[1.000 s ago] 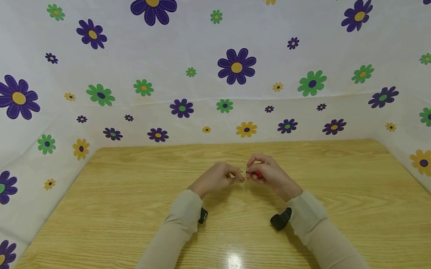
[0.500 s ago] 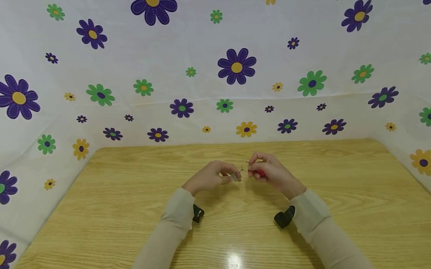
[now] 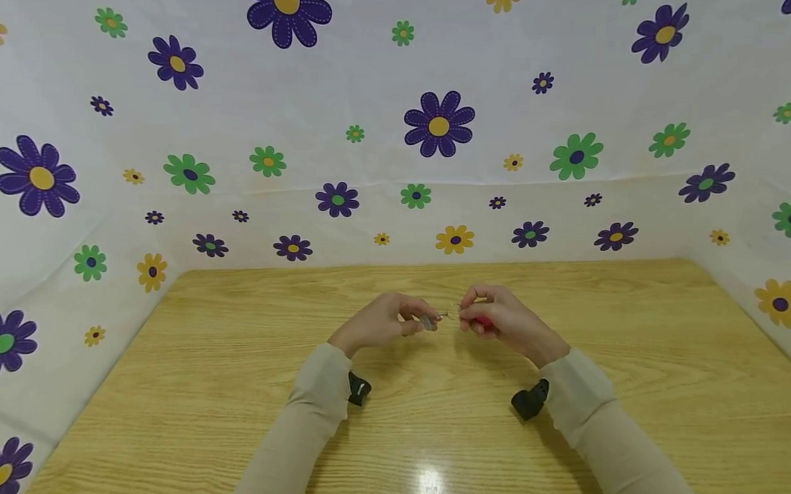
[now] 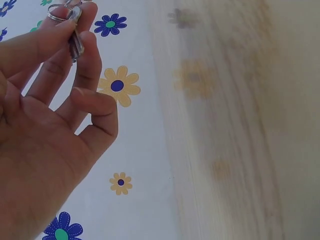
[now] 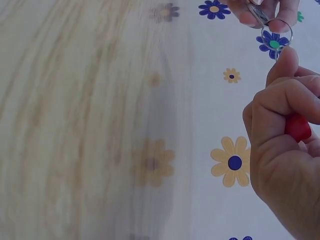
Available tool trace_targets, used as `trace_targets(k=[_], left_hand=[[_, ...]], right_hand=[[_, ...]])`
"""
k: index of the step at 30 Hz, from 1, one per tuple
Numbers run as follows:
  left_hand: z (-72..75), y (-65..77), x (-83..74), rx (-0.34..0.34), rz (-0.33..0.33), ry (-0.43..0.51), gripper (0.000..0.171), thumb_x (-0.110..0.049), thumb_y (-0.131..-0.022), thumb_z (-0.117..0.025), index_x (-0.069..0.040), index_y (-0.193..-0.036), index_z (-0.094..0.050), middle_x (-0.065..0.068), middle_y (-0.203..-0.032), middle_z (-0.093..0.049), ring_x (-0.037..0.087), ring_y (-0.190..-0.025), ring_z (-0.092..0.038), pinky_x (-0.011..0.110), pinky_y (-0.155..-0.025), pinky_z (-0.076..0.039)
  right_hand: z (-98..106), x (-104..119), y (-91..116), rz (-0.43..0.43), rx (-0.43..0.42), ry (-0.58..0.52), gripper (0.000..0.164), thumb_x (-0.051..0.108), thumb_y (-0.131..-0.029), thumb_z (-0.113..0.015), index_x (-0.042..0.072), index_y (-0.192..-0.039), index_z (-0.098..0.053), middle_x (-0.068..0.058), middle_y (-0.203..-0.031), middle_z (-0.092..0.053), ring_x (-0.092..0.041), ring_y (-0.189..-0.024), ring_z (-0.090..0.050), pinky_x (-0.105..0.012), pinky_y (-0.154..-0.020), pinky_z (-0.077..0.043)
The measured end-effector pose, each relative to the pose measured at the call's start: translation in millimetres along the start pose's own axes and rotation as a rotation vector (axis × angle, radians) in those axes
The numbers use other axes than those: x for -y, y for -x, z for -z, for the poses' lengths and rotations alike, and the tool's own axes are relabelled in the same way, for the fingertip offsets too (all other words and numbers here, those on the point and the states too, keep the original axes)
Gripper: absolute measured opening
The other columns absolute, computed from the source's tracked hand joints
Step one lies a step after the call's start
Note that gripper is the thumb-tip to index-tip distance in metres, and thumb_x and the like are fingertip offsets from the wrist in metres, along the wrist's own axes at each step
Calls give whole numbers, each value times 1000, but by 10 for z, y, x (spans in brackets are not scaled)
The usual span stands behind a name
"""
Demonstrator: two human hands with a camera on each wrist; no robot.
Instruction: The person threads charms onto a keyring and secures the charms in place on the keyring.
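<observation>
My left hand (image 3: 385, 322) pinches a small silver key (image 4: 76, 44) between thumb and fingers, above the table. A thin metal key ring (image 5: 291, 36) runs through the key's head and spans the short gap between the two hands. On the other side, my right hand (image 3: 508, 324) pinches the ring's near end with thumb and forefinger. A round-ended red piece (image 5: 297, 127) sits under the curled fingers of that hand, most of it hidden. In the left wrist view, the ring (image 4: 54, 18) shows beside the left fingertips.
The wooden table (image 3: 230, 387) extends under both forearms. White cloth with printed flowers (image 3: 373, 157) stands behind and along the sides. Black wrist cameras (image 3: 529, 400) hang below the sleeves, close over the tabletop.
My hands have drawn slightly apart, the left one moving left with the key and the right one a little right. More of the key ring shows between them. The head view has shifted slightly.
</observation>
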State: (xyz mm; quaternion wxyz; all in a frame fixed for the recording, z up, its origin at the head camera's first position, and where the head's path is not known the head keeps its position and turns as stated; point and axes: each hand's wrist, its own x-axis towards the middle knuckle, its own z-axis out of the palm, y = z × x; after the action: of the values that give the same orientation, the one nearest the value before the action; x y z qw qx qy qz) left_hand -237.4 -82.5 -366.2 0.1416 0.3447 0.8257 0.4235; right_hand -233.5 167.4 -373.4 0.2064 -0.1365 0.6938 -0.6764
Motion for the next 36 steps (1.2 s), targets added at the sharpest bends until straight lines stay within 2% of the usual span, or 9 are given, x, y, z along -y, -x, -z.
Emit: trace_targets(k=[5,9,13,17,22,25,30,36], left_hand=[[34,10,18,-30,20,6,26,5,-99,-59,-2,-120,-72,7,-109,-73,30,-99,-66,26,-77,-52],[61,28,16,-59,38,36,26,6,-98,-60,-1,-121,-71,8,-102,-74,34,-94,-67,27,-75,-51],[76,45,11,-71,38,49,24,5,-99,-60,1,-120,-70,13,-96,-75,35,-94,-69,30,-78,-52],[82,60,13,-90,61,61,22,4,-100,-60,0,-118,-70,19,-94,-74,37,-94,-68,28,-77,-49],[90,64,29,-130,89,57,20,2,-100,-60,-2,-116,-71,18,-92,-74,38,-93,-65,27,-74,-45],[97,65,40,-151,81,34,20,1,-100,-60,-2,-116,-71,17,-93,-74,37,-93,-66,32,-76,-49],[110,78,46,-179,72,39,21,3,-101,-59,-1,-117,-71,15,-97,-75,37,-97,-68,46,-85,-54],[120,91,63,-205,90,49,22,8,-99,-57,2,-117,-70,13,-99,-75,35,-99,-70,39,-88,-55]], right_hand=[[43,47,39,-32,15,21,14,2,-104,-51,-4,-95,-60,-6,-77,-64,-9,-56,-44,-20,-50,-32],[86,64,65,-46,28,49,15,4,-104,-52,-8,-101,-60,-6,-79,-64,-9,-58,-45,-20,-51,-33],[144,54,87,-51,41,96,18,5,-105,-52,-12,-105,-59,-6,-81,-64,-9,-60,-45,-20,-53,-34],[209,44,101,-60,54,134,22,6,-106,-51,-14,-111,-58,-7,-85,-65,-9,-60,-44,-21,-54,-35],[294,56,117,-72,55,138,26,6,-105,-52,-17,-117,-56,-8,-88,-67,-10,-61,-44,-21,-55,-35],[340,80,143,-70,48,149,30,8,-105,-53,-18,-121,-55,-7,-88,-67,-10,-63,-45,-21,-55,-36],[403,109,191,-71,39,164,34,11,-105,-56,-16,-126,-56,-7,-88,-67,-10,-66,-46,-22,-57,-38],[469,112,225,-79,19,158,31,10,-106,-54,-14,-126,-59,-7,-90,-67,-11,-69,-49,-22,-59,-41]])
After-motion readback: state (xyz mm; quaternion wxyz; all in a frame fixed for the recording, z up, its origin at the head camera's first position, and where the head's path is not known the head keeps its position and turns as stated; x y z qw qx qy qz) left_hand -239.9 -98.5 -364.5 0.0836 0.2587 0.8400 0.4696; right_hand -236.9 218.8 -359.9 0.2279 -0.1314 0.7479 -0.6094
